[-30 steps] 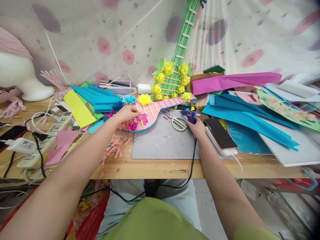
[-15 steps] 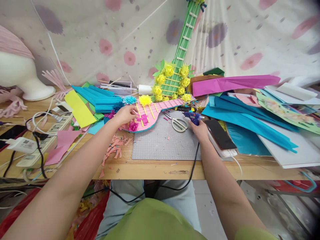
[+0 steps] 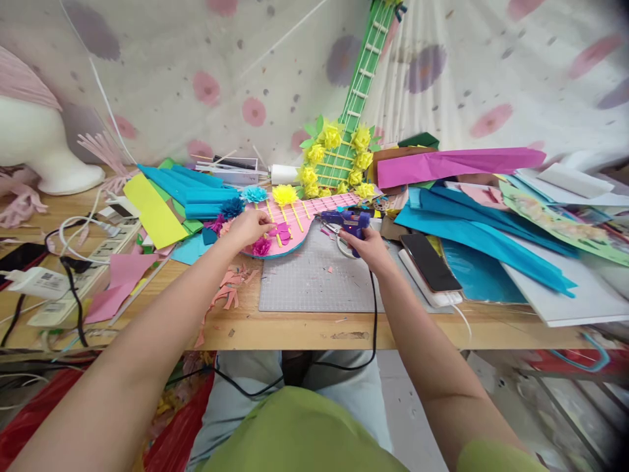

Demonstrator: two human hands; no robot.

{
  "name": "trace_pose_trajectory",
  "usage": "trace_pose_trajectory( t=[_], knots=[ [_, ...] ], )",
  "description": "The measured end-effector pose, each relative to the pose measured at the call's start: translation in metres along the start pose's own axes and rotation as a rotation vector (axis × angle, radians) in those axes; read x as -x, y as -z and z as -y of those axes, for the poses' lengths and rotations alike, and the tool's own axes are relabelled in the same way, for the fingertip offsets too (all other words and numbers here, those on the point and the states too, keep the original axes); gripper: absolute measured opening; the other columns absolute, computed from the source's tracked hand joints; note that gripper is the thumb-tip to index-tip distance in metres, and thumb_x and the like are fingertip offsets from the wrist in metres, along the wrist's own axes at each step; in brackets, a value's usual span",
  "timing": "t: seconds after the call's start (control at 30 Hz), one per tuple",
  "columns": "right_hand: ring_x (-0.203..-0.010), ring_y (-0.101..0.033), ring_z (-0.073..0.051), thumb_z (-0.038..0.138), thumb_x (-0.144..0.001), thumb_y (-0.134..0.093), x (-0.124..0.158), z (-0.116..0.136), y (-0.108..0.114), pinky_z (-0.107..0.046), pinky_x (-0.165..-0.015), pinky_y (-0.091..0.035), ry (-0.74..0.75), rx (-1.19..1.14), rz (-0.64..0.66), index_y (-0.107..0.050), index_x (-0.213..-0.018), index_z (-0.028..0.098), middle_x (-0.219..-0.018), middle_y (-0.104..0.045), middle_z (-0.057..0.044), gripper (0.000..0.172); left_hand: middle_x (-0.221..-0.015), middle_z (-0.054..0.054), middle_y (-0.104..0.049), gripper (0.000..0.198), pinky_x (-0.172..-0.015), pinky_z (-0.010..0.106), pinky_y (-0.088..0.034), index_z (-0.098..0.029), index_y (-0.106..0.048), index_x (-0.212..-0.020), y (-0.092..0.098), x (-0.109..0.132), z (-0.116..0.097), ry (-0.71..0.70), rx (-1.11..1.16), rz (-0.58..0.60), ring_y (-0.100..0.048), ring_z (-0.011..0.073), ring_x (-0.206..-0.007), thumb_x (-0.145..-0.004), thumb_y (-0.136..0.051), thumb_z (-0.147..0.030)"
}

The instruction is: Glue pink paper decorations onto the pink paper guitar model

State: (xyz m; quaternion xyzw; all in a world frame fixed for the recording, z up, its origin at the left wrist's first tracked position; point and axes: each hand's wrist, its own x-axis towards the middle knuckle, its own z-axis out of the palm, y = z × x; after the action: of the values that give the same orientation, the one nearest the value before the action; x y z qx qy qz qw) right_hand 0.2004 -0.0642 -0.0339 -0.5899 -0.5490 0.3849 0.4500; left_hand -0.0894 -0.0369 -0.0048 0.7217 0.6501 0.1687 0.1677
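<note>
My right hand [image 3: 367,248] is wrapped round a dark blue hot glue gun [image 3: 346,217], whose nozzle points left toward the pink paper guitar [image 3: 297,240]. The guitar lies on the table with yellow strips, a yellow flower [image 3: 285,195], a light blue flower [image 3: 254,194] and a magenta flower [image 3: 261,246] on its body. Over the guitar's left part is my left hand [image 3: 249,228], its fingers pinched together beside a magenta paper piece [image 3: 281,233]. What those fingertips hold, if anything, is hidden. Scissors [image 3: 346,248] lie partly behind the glue gun.
A grey cutting mat [image 3: 314,288] lies in front. A green paper guitar [image 3: 351,124] with yellow flowers stands behind. Folded blue paper [image 3: 481,236] and a phone [image 3: 431,262] are at right; a power strip [image 3: 83,282] and coral scraps [image 3: 228,288] at left. The glue gun's black cord [image 3: 374,321] hangs over the edge.
My right hand has brought the glue gun left, from beside the phone to near the pink guitar's edge, over the scissors. My left hand has stayed nearly in place at the guitar.
</note>
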Motion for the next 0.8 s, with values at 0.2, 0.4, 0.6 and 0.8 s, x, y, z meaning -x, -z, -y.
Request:
trace_pose_trajectory(
  t=[0.2,0.4,0.6,0.8],
  knots=[
    [-0.046,-0.043,-0.009,0.056,-0.061,-0.07,-0.001,0.012,-0.025,-0.024,-0.047,-0.034,0.065,0.058,0.12,-0.063,-0.08,0.017,-0.054,-0.051,0.003,0.044,-0.064,0.006,-0.064,0.029,-0.053,0.029,-0.027,-0.018,-0.07,-0.072,0.006,0.006,-0.014,0.024,-0.17,0.041,-0.054,0.0177,-0.061,-0.082,-0.053,-0.039],
    [-0.052,-0.046,-0.011,0.056,-0.063,-0.069,0.003,0.023,-0.036,-0.025,-0.051,-0.037,0.129,0.064,0.167,-0.065,-0.079,0.016,-0.056,-0.053,0.002,0.044,-0.075,0.006,-0.068,0.029,-0.055,0.028,-0.028,-0.018,-0.069,-0.078,0.006,0.006,-0.007,-0.04,-0.138,-0.001,-0.055,0.0173,-0.065,-0.082,-0.049,-0.039],
    [-0.061,-0.051,-0.013,0.059,-0.067,-0.066,0.006,0.023,-0.043,-0.026,-0.058,-0.041,0.166,0.125,0.254,-0.067,-0.084,0.016,-0.062,-0.059,-0.001,0.046,-0.074,0.005,-0.067,0.025,-0.053,0.027,-0.027,-0.019,-0.066,-0.074,0.006,0.01,-0.001,-0.034,-0.159,0.054,-0.053,0.0162,-0.063,-0.078,-0.049,-0.037],
    [-0.065,-0.053,-0.015,0.06,-0.067,-0.064,0.006,0.023,-0.05,-0.027,-0.063,-0.042,0.155,0.182,0.276,-0.068,-0.083,0.017,-0.068,-0.062,-0.002,0.046,-0.069,0.003,-0.064,0.022,-0.052,0.027,-0.026,-0.019,-0.062,-0.069,0.01,0.016,-0.005,-0.046,-0.173,0.088,-0.051,0.0153,-0.06,-0.075,-0.049,-0.035]
  ],
)
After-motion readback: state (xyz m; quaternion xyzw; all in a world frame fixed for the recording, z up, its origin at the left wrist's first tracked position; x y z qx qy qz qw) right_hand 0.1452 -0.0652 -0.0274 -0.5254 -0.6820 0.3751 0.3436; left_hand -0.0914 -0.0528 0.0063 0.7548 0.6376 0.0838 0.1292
